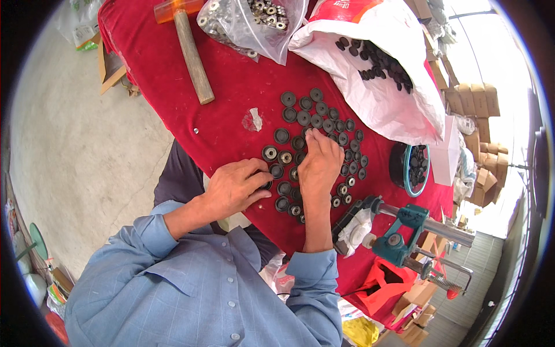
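Several black round caps (303, 118) are spread over the red cloth in front of me, and some carry a shiny metal ring (270, 153) in the middle. My left hand (236, 184) is at the left edge of the spread, its thumb and fingers closed about a black cap (266, 185) that they partly hide. Among the caps farther right, my right hand (319, 162) reaches out with fingertips pressed together on another black cap (307, 131); its fingers cover most of it.
A wooden-handled hammer (193, 58) lies at the far left. Behind are a clear bag (283, 43) of metal rings and a white sack (399, 115) with small black pieces. A teal-rimmed tub (408, 188) stands at right, near a green hand press (411, 216).
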The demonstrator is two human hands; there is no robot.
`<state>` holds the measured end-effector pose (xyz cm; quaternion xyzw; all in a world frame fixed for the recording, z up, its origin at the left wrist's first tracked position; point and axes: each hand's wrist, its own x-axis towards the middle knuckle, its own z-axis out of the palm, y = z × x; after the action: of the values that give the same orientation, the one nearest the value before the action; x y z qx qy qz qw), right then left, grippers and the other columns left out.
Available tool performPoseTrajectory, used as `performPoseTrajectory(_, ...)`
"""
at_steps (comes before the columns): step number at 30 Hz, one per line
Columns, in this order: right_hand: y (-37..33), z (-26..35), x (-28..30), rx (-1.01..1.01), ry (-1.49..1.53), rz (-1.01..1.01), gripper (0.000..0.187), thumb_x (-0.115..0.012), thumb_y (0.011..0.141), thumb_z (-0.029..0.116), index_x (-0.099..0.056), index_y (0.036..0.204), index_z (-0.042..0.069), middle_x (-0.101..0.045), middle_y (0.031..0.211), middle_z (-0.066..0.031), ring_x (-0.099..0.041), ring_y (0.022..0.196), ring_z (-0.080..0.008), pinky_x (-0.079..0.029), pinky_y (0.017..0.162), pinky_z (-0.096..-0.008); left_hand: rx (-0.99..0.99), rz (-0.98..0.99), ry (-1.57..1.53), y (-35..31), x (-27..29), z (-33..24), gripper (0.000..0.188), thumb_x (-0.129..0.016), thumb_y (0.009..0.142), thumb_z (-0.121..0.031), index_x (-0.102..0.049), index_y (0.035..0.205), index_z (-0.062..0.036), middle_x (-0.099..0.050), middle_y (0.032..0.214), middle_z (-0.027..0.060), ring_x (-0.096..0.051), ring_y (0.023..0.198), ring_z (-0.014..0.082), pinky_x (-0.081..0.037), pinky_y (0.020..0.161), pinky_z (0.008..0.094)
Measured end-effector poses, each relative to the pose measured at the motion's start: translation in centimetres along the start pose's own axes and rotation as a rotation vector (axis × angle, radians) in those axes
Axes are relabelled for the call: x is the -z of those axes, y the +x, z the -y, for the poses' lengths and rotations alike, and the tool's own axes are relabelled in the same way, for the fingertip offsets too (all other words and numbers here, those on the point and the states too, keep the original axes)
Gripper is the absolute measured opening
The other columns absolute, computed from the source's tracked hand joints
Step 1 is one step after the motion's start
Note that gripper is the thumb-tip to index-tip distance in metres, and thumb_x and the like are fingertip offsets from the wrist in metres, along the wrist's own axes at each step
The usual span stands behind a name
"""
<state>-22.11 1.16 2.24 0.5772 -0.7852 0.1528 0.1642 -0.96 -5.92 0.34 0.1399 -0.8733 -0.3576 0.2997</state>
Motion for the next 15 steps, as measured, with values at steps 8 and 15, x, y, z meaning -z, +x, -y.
performPoseTrajectory(8, -0.1, 0.9, 0.1, 0.004, 0.003, 0.04, 0.041, -0.071, 0.075, -0.002, -0.073, 0.116, -0.004, -0.069, 0.121, -0.012, -0.062, 0.111, -0.0291, -0.047, 0.1, -0.0437, 0.02, -0.04, 0.02, -0.1, 0.3, -0.5, 0.036, -0.083, 0.084, -0.027, -0.068, 0.11, -0.0058, -0.064, 0.111, 0.011, -0.069, 0.092, 0.0301, -0.059, 0.075, 0.0404)
performPoseTrajectory(15, -0.2, 0.6, 0.2, -0.042, 0.011, 0.031, 0.04, -0.067, 0.078, -0.003, -0.074, 0.116, 0.003, -0.07, 0.121, -0.0084, -0.064, 0.108, -0.0281, -0.048, 0.098, -0.0429, 0.211, -0.046, -0.177, 1.1, 3.2, -1.5, 0.022, -0.075, 0.093, -0.012, -0.066, 0.112, -0.0027, -0.064, 0.11, 0.0158, -0.069, 0.094, 0.0334, -0.058, 0.077, 0.0401)
